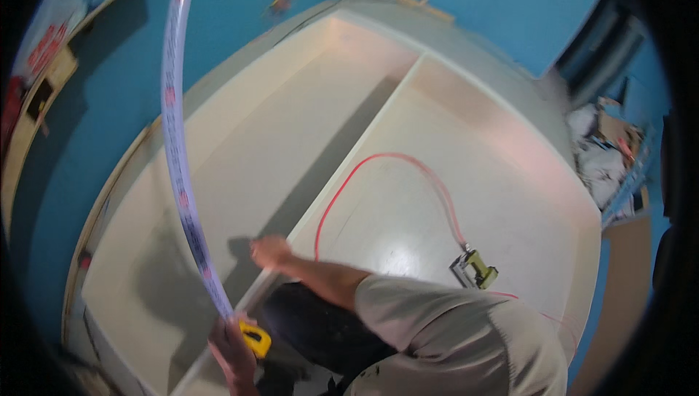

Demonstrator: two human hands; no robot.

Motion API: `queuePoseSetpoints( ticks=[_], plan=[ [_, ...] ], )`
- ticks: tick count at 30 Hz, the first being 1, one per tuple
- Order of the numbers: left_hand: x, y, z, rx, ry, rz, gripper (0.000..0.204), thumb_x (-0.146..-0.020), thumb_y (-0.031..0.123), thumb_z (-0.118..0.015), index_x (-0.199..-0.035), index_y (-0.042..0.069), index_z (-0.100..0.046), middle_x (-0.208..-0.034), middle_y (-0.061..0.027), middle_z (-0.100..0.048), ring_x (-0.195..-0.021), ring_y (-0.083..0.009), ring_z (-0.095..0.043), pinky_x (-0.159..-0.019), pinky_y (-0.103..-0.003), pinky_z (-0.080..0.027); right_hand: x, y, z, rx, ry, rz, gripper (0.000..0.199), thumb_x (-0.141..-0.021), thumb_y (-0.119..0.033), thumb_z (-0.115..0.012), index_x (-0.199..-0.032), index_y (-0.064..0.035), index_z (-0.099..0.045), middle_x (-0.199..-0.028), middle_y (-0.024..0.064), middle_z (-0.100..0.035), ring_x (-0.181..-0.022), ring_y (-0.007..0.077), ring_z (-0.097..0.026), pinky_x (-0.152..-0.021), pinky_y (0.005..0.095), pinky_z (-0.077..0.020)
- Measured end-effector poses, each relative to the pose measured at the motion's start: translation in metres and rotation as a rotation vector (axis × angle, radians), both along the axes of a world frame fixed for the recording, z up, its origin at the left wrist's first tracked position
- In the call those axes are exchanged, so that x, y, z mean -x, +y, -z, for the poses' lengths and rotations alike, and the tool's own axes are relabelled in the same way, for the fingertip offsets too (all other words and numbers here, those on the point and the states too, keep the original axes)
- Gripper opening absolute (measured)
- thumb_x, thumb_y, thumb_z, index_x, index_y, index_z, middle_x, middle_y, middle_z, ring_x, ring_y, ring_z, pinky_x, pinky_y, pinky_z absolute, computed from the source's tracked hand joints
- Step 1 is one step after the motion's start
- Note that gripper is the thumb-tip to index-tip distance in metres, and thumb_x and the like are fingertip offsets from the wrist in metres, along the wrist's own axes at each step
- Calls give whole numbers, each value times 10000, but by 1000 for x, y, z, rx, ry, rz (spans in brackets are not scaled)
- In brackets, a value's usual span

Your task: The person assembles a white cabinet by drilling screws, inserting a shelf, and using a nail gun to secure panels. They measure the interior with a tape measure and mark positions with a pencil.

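Note:
My left hand (231, 349) grips a yellow tape measure case (255, 338) at the near end of a large white cabinet carcass (510, 141) lying on the floor. The pale tape blade (173, 119) runs out of the case and arcs up and away over the left compartment (240, 163), past its far end. My right hand (269, 252) rests on the top edge of the white centre divider (349, 155), fingers closed over it, a little beyond the case. My grey-sleeved right arm reaches to it from the lower right.
A yellow-green nail gun (477, 268) lies on the right compartment's back panel, with a red air hose (397, 157) looping from it. Blue walls surround the carcass. Boards (36, 104) lean at the left, and a pile of clutter (611, 148) sits at the right.

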State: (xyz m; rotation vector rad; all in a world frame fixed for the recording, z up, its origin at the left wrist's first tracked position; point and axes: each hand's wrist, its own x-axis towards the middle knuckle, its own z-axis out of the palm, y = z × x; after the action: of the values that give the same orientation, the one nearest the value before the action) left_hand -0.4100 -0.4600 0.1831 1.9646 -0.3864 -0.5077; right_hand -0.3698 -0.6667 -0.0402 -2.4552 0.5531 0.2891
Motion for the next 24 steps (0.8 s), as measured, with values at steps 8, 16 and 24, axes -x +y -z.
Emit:
queuePoseSetpoints(
  ticks=[8, 16, 24],
  plan=[
    [-11, 80, -10, -5, 2, -311, 288, -952, 168, -438, -826, -31, -604, -743, -90, -637, -670, -154, -611, -658, -289, -485, -6, 3, 18, 35, -183, 53, 283, -906, -296, -432, -938, -98, -632, -872, 170, -688, -816, 377, -663, -706, 515, -521],
    [-44, 123, 32, -365, 129, -217, 290, -936, 197, -454, -822, -5, -628, -744, -73, -631, -658, -139, -569, -648, -297, -463, 1, -19, 50, -204, -461, 275, 231, -916, -278, -490, -876, -94, -623, -706, 123, -671, -689, 348, -656, -627, 462, -504],
    [-86, 99, 161, -450, 205, 79, 306, -930, 219, -477, -997, 7, -688, -753, -74, -638, -687, -165, -598, -673, -316, -474, -2, -6, 27, 172, -288, -18, 183, -887, -233, -525, -882, -74, -618, -755, 147, -675, -696, 351, -666, -628, 471, -534]
  ],
)
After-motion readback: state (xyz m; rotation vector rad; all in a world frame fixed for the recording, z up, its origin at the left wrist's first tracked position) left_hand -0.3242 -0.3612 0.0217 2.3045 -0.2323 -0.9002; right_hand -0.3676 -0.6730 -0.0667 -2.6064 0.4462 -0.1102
